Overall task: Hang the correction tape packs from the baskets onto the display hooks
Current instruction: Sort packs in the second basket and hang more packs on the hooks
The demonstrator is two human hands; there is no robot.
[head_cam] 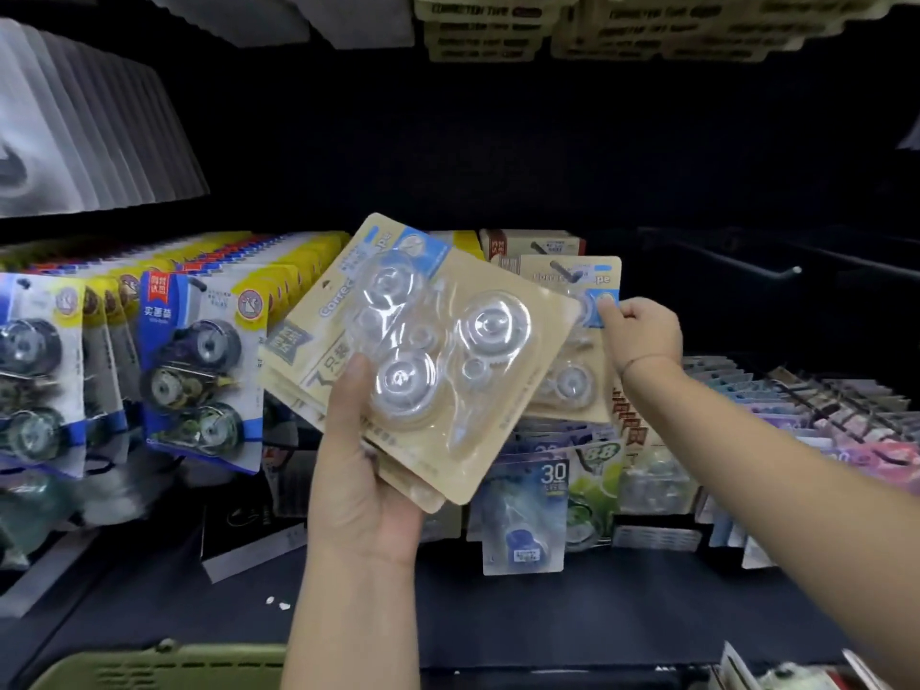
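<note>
I'm pinching the top corner of one pack [562,385] that's sitting on the hook [567,273] with my right hand [642,336], my left hand [368,480] is gripping the stack of packs [423,351] just beside it, so I'm judging several are waiting to be hung.

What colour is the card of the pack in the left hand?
Pale beige pack, blue top corner; head view.

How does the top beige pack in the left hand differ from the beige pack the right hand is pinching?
The left-hand pack is tilted, top pointing up-left; the pinched pack sits upright. The left-hand pack rests on a stack in the left hand, off any hook; the pinched pack has a display hook through its top, right hand at its corner. Both: beige card, clear blister.
</note>
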